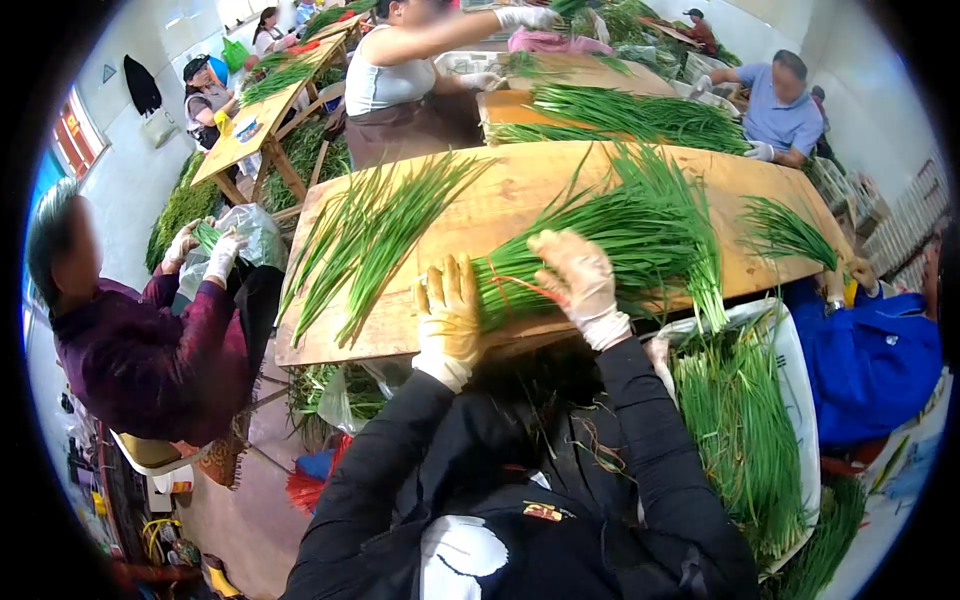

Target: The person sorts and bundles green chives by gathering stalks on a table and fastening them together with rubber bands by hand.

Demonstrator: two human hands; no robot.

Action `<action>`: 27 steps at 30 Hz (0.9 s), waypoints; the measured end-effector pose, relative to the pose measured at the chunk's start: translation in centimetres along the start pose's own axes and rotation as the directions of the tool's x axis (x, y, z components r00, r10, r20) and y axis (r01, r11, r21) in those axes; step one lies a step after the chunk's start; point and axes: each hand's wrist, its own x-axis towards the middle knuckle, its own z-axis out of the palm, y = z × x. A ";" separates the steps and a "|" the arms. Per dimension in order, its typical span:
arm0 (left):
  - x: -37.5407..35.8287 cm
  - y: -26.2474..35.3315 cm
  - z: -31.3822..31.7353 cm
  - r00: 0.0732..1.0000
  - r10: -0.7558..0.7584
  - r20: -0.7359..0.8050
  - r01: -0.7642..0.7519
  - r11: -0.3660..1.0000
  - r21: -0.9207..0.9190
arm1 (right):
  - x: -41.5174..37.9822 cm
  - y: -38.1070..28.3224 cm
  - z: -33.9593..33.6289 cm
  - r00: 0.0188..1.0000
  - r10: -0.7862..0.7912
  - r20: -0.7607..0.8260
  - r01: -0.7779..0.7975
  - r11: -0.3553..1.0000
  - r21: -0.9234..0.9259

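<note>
A thick bundle of green garlic chives lies on the wooden table in front of me, its stem ends toward my left hand. A thin red tie runs around the stems near that end. My left hand, in a yellowed glove, stands flat with straight fingers against the cut ends. My right hand, in a pale glove, is over the bundle, its fingers bent. One end of the red tie reaches its thumb and seems pinched there, though the fingertips partly hide it.
Loose chives lie spread on the table at left. A white crate full of chives stands by my right side. Co-workers sit close on both sides, a purple sleeve at left and a blue jacket at right.
</note>
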 end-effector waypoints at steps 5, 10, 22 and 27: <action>-0.1 0.2 -0.3 0.997 -0.040 0.069 0.039 0.999 0.023 | -0.9 0.4 -0.5 0.884 0.287 -0.368 -0.225 0.953 0.203; 0.0 0.1 0.1 0.999 -0.026 0.026 0.025 0.999 0.042 | -0.3 -1.1 0.6 0.974 0.202 -0.103 -0.221 0.950 -0.219; 0.0 -0.1 -0.3 1.000 -0.005 0.018 0.004 0.999 0.050 | -5.7 -2.0 -6.2 0.208 0.066 0.976 -0.750 0.651 0.116; 2.0 -0.6 -2.5 0.985 0.003 0.172 -0.028 0.989 0.143 | -8.0 0.1 -4.3 0.418 0.343 0.841 -0.873 -0.106 0.477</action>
